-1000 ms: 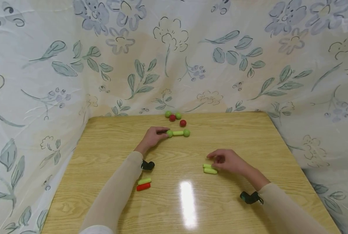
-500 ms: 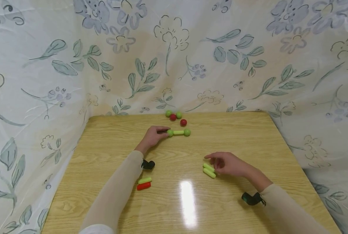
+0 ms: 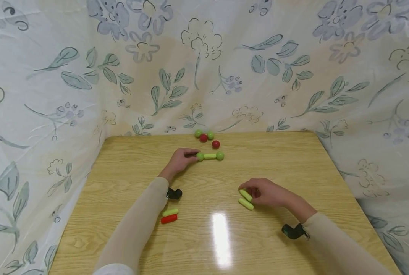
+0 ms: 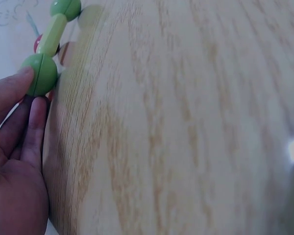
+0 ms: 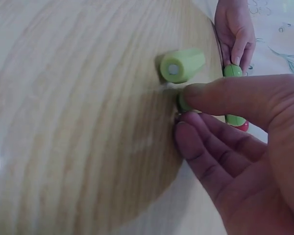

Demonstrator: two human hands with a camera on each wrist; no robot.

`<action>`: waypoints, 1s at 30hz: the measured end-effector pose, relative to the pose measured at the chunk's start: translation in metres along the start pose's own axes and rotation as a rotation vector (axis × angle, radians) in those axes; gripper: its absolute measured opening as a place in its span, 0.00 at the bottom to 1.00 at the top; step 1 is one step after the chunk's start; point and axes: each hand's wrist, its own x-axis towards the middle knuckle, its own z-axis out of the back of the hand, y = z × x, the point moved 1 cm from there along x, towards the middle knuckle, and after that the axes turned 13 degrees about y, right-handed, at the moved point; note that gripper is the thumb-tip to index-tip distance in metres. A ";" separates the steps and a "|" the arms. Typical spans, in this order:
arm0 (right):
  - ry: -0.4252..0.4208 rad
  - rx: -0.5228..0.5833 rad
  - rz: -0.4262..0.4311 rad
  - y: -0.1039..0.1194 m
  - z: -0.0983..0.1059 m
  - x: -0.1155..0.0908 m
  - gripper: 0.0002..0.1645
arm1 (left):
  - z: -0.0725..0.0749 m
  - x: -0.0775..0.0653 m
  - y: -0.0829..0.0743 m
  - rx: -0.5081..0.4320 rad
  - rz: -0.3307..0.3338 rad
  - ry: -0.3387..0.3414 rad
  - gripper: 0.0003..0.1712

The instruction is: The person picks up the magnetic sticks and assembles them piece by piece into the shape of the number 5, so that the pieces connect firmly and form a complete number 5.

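Observation:
Near the back of the table my left hand (image 3: 181,160) pinches a green ball (image 4: 39,74) between thumb and fingers. That ball is joined to a light green magnetic rod (image 3: 209,156), which has a second green ball (image 3: 219,155) on its far end. On the right, my right hand (image 3: 269,193) holds another light green rod (image 3: 246,194) between thumb and fingertips, partly hidden behind the thumb in the right wrist view. A matching loose rod (image 5: 182,66) lies close beside it, a round metal disc showing in its end.
Beyond the joined piece, two red balls, one nearer red ball (image 3: 216,144) among them, and two green balls (image 3: 210,135) sit by the table's back edge. A yellow-green rod (image 3: 170,212) and a red rod (image 3: 169,219) lie beside the left forearm. Floral cloth (image 3: 204,76) hangs behind.
The two rods at the right hand have turned from lying crosswise to slanting. The right index finger has come in from stretched out to the farther rod. The left hand stays put.

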 end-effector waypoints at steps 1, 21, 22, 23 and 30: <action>-0.012 -0.004 -0.013 -0.001 -0.001 0.000 0.28 | 0.000 0.000 0.000 0.002 0.001 -0.002 0.21; -0.268 0.159 -0.019 -0.006 0.001 0.031 0.32 | -0.001 -0.002 -0.002 0.000 -0.008 -0.010 0.21; -0.278 0.163 -0.012 -0.003 0.002 0.034 0.32 | -0.001 -0.002 -0.002 0.001 -0.008 -0.009 0.21; -0.286 0.173 -0.008 -0.001 0.003 0.038 0.32 | -0.001 -0.002 -0.002 0.005 -0.008 -0.008 0.21; -0.308 0.203 0.019 0.011 0.011 0.066 0.32 | -0.001 -0.001 -0.002 -0.004 -0.009 0.001 0.21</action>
